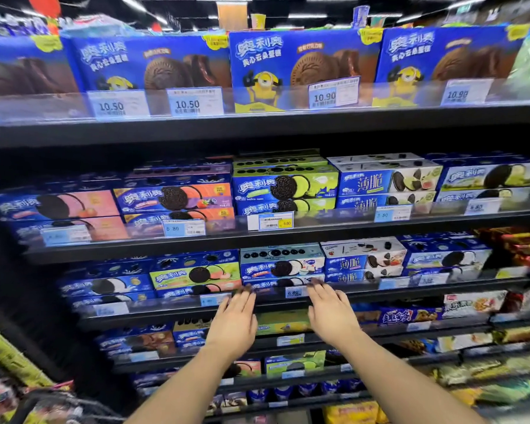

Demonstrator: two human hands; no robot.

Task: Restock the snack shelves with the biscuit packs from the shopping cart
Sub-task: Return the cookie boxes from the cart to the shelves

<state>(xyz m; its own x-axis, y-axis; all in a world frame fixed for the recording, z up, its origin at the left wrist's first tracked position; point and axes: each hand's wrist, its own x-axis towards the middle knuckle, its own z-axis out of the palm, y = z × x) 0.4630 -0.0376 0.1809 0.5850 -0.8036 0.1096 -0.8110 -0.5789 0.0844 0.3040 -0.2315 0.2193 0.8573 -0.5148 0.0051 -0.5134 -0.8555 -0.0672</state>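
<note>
My fingertips (248, 291) smear into blur at the shelf rail (364, 290), so I cannot tell whether they touch the biscuit pack (283, 268); the shopping cart (49, 405) is blurred and cut off at the bottom-left corner

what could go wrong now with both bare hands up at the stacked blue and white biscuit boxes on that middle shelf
The left hand and right hand are open, fingers straight, at the front of the stacked blue and white biscuit boxes. An uneven push could skew the stack against the green and pink box beside it.
The right hand lies close to the small blue price tag below the boxes; a brush might knock it loose.
</note>
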